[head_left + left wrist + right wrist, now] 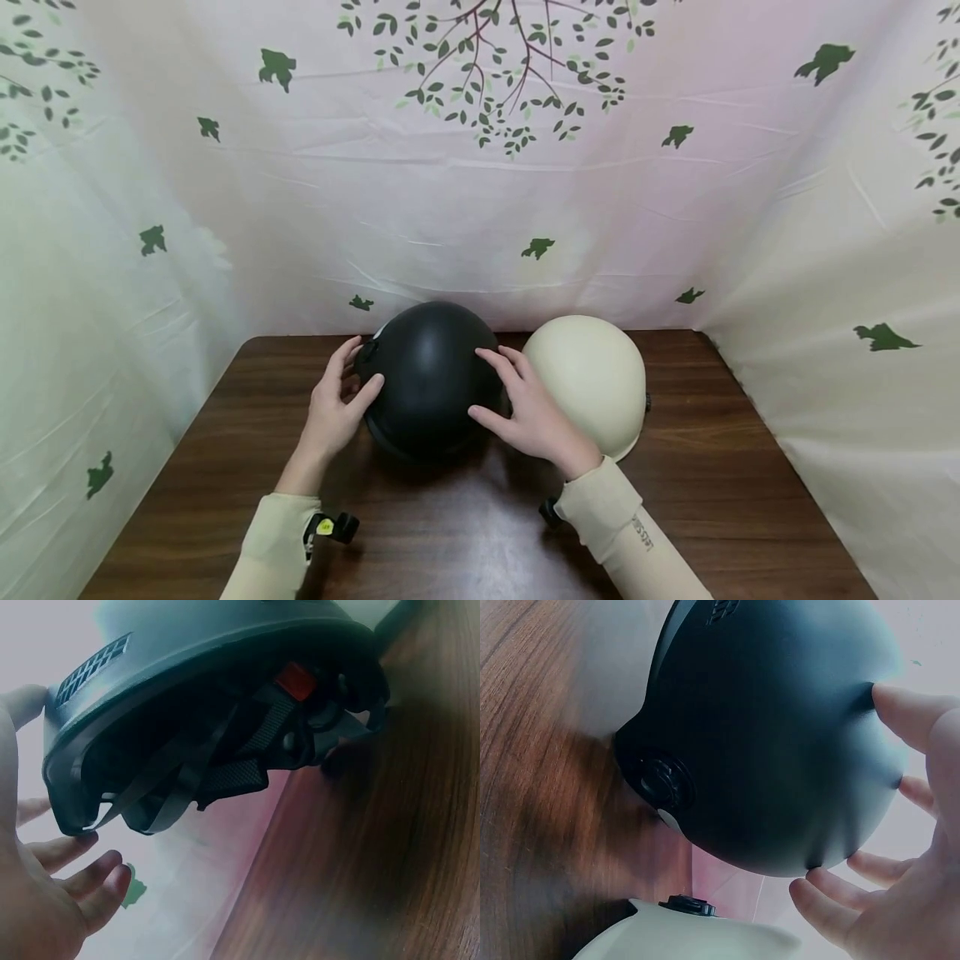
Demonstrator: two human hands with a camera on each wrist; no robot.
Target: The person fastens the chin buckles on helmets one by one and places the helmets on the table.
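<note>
A black helmet [431, 383] is at the back middle of the table, its smooth dome facing me, tilted with one edge raised. My left hand [337, 408] grips its left edge: the thumb rests on the shell and fingers reach round the rim. Under the raised rim, the left wrist view shows dark straps [172, 780] and a red buckle piece [296, 681]. My right hand [536, 408] touches the dome's right side with spread fingertips. A round black knob [664, 782] sits low on the shell. Beside that hand stands a cream helmet [588, 379], partly covered by it.
The dark wooden table [720, 467] ends at a hanging curtain [442, 208] with leaf prints, close behind both helmets. More curtain hangs along the left and right sides. A black wrist camera [341, 527] sticks out from the left sleeve.
</note>
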